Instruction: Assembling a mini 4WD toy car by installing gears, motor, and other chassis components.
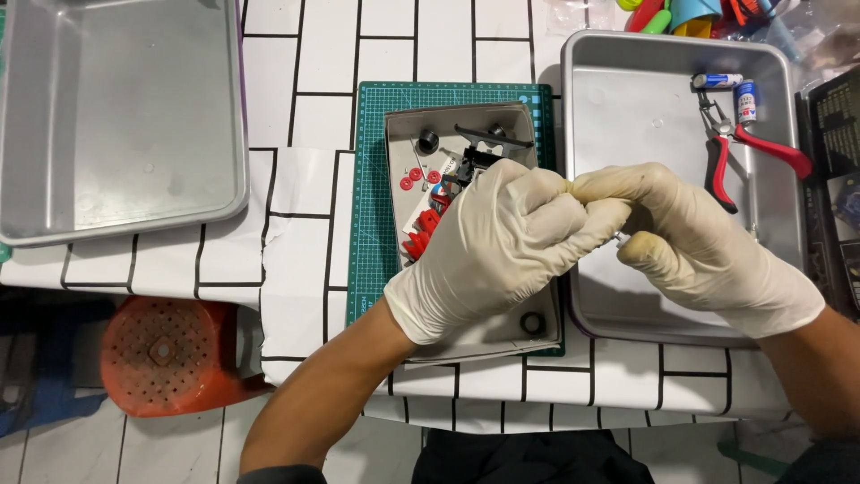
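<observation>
Gripping a small part (620, 237) between both gloved hands.
Left hand (497, 246) and right hand (690, 242) clench it above the grey tray (399, 179).

Both hands wore pale gloves and met in the middle, fingertips pressed together. The left hand (502, 246) curled knuckles-up, its bare forearm angling in from below. The right hand (690, 237) was closed in a loose fist, thumb tucked under, its forearm entering from the lower right.
</observation>
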